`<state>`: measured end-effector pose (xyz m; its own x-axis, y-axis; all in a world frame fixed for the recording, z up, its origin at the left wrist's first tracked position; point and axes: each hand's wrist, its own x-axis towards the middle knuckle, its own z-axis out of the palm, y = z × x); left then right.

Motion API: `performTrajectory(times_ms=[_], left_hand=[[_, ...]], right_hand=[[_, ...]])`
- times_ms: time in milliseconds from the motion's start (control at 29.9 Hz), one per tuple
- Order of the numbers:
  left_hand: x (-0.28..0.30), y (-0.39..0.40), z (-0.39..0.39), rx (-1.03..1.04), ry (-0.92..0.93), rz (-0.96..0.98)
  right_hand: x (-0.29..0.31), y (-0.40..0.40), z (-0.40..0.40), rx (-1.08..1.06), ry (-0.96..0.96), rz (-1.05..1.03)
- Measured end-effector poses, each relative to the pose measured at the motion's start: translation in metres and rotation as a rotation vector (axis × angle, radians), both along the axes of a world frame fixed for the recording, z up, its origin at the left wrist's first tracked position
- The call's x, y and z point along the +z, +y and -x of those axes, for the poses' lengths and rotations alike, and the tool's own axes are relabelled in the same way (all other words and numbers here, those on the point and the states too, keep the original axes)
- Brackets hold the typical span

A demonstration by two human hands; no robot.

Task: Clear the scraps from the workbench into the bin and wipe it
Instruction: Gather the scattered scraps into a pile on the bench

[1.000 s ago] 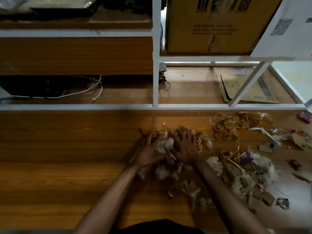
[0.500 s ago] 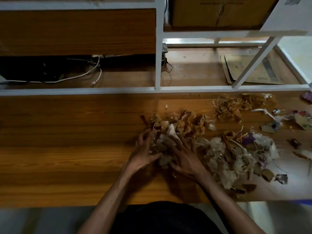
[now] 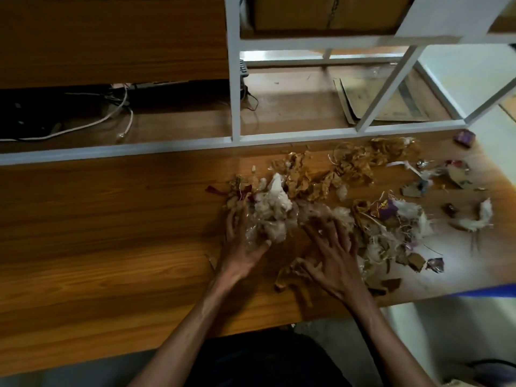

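Both hands flat on the bench point(image 3: 111, 219), fingers spread: left hand point(image 3: 240, 247) touches scraps point(image 3: 275, 210) at twelve o'clock, right hand point(image 3: 335, 255) presses scraps too.

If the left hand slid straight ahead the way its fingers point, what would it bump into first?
The left hand already touches the clump of white plastic scraps; pushing on, it would probably meet the brown paper scraps next.

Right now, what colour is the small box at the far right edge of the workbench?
Purple, with a darker side; the box shows in the head view.
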<state>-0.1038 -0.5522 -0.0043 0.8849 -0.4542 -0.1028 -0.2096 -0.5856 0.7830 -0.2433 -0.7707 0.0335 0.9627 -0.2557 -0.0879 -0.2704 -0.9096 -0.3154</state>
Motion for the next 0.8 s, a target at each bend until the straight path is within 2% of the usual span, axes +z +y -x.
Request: performTrajectory(times_ms=[134,267,367,434,535,635,702,802], left_hand=[[-0.011,-0.029,0.017,-0.118,0.048,-0.027],[0.005,-0.061,0.03,-0.093,0.073,0.056],[0.011,-0.076,0.027,-0.029,0.057,0.079],[0.013,-0.08,0.029,0.003,0.065,0.036],[0.012,-0.076,0.049,0.045,0.095,-0.069],[0.009,-0.079,0.076,0.021,0.038,-0.163],[0.004,-0.085,0.095,-0.011,0.011,-0.184],[-0.003,-0.107,0.12,-0.065,0.085,-0.181]], right_hand=[[-0.033,-0.001,0.02,0.016,0.088,0.055],[-0.051,-0.011,-0.002,-0.017,0.108,0.054],[-0.05,-0.022,-0.012,0.013,-0.049,-0.063],[-0.046,-0.035,-0.018,0.052,-0.11,-0.2],[-0.025,-0.05,-0.019,0.055,-0.073,-0.028],[-0.007,-0.066,0.012,0.134,-0.127,-0.026],[-0.016,-0.081,0.034,0.19,-0.125,-0.065],[-0.044,-0.104,0.037,0.211,-0.042,-0.132]])
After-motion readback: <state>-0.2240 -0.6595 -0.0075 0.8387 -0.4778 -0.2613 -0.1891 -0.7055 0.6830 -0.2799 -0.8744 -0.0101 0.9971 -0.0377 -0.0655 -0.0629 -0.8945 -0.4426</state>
